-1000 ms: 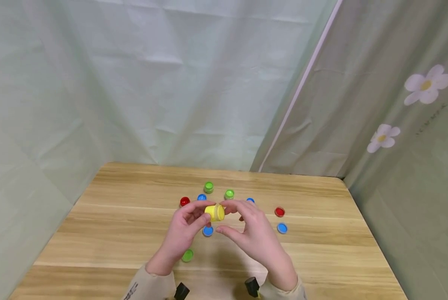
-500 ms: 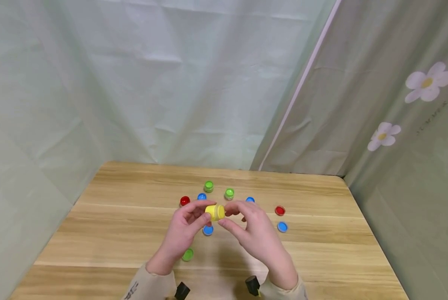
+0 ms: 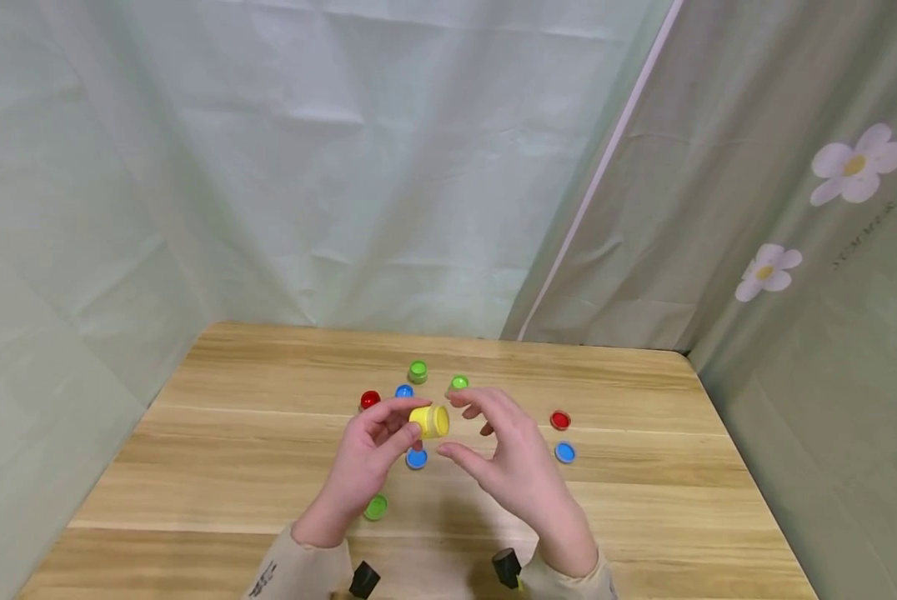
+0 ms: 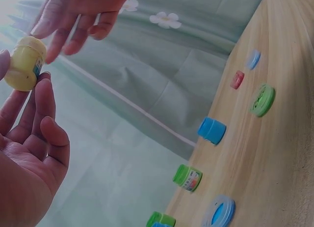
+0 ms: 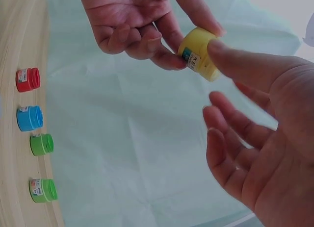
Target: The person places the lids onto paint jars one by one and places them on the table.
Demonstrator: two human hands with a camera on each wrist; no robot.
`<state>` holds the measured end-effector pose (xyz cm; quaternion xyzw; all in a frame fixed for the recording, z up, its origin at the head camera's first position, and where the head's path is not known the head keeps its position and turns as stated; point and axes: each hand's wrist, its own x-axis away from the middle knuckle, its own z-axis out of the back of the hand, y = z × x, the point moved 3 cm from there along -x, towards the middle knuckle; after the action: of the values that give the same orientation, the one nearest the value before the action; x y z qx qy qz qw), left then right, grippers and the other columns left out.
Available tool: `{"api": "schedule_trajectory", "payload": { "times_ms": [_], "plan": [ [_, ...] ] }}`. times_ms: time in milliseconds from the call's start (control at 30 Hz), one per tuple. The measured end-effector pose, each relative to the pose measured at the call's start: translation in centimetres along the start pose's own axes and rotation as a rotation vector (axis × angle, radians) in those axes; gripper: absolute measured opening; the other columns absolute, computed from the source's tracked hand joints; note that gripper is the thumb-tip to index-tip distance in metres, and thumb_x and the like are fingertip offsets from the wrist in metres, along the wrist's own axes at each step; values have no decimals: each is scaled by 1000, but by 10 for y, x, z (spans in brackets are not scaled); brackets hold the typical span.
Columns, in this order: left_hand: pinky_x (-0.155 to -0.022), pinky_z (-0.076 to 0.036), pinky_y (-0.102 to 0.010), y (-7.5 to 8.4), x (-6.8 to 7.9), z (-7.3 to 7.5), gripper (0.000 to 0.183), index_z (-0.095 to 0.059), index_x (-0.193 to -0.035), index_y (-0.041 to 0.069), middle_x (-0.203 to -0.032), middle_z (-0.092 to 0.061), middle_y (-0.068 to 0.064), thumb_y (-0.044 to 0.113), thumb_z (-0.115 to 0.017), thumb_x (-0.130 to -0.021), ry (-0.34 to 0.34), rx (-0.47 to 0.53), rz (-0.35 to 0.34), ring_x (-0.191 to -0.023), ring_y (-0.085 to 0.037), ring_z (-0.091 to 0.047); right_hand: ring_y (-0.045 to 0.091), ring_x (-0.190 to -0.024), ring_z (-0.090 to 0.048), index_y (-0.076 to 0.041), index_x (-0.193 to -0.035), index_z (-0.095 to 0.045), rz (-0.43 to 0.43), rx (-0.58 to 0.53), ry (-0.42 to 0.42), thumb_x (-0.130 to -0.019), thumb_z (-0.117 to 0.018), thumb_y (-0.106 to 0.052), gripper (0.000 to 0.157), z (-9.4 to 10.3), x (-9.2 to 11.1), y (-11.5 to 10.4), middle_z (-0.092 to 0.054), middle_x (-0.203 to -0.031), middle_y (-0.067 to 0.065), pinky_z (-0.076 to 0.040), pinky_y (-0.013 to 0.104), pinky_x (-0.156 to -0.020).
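In the head view my left hand [image 3: 369,458] grips a small yellow jar [image 3: 429,422] above the table, its round end tipped to the right. The label on the jar [image 5: 196,55] shows in the right wrist view. I cannot tell whether a lid is on it. My right hand [image 3: 516,458] hovers just right of the jar, thumb and fingers spread apart with nothing between them. From the left wrist camera, the right hand [image 4: 81,21] appears near the jar's top end.
Two green jars [image 3: 418,372], a blue jar [image 3: 404,392] and a red jar [image 3: 370,401] stand on the wooden table [image 3: 193,467]. Flat lids lie around: a red lid [image 3: 560,420], a blue lid [image 3: 564,452], another blue lid [image 3: 416,458] and a green lid [image 3: 376,507]. Curtains [image 3: 381,167] surround the table.
My right hand closed in on the jar's end with thumb and fingers, then spread and drew back slightly. The left hand keeps the yellow jar in nearly the same place.
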<state>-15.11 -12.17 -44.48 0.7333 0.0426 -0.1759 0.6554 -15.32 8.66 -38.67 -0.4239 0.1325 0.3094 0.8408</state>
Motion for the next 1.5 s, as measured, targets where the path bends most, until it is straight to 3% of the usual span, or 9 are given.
{"api": "schedule_trajectory", "payload": {
  "times_ms": [167, 400, 600, 733, 1100, 1300, 1500],
  "plan": [
    [-81, -60, -26, 1, -2, 0, 28, -64, -133, -7, -107, -69, -2, 1, -62, -107, -10, 6, -23, -86, -16, -65, 17, -106, -66, -20, -133, -72, 118, 17, -6, -91, -87, -9, 47, -1, -2, -2, -68, -130, -6, -59, 34, -80],
    [-81, -60, -26, -1, 1, -1, 27, -64, -133, -8, -107, -70, -2, 1, -62, -107, -14, 21, -21, -85, -16, -65, 11, -105, -65, -20, -131, -72, 79, 41, -6, -91, -88, -16, 44, -2, 1, -1, -71, -114, -9, -58, 34, -80],
    [-82, -60, -26, -2, 0, 0, 28, -63, -133, -9, -111, -70, -1, 1, -63, -107, -23, 29, -31, -89, -15, -65, 13, -106, -64, -23, -137, -70, 88, 39, -19, -92, -87, -18, 49, -4, 0, -1, -70, -120, -10, -58, 38, -78],
    [-85, -60, -26, -1, -1, 1, 29, -64, -132, -9, -115, -70, -2, 0, -65, -105, -20, 23, -25, -95, -16, -66, 12, -103, -63, -22, -132, -71, 92, 49, -13, -92, -87, -22, 43, -5, -1, -2, -71, -115, -10, -57, 38, -77],
    [-83, -57, -28, -4, 2, -1, 29, -69, -128, -3, -107, -70, -1, 1, -75, -99, -20, -26, -27, -93, -20, -64, 8, -93, -60, -24, -112, -73, -64, 91, -19, -101, -75, -40, 20, -9, 3, 0, -66, -98, -19, -50, 29, -71],
    [-83, -57, -28, -3, 2, 0, 27, -69, -127, -4, -108, -70, 0, 0, -72, -100, -5, -14, -42, -93, -18, -64, 11, -98, -64, -24, -123, -71, -96, 51, -55, -104, -70, -42, 27, -12, 3, 2, -68, -104, -17, -53, 33, -75],
    [-81, -60, -25, -1, 0, 0, 26, -63, -129, -14, -111, -72, 1, -1, -62, -106, -2, 54, -53, -90, -13, -65, 12, -107, -65, -20, -142, -63, -29, 6, -46, -99, -79, -35, 48, -9, 1, 0, -69, -120, -12, -56, 39, -80]
  ]
}}
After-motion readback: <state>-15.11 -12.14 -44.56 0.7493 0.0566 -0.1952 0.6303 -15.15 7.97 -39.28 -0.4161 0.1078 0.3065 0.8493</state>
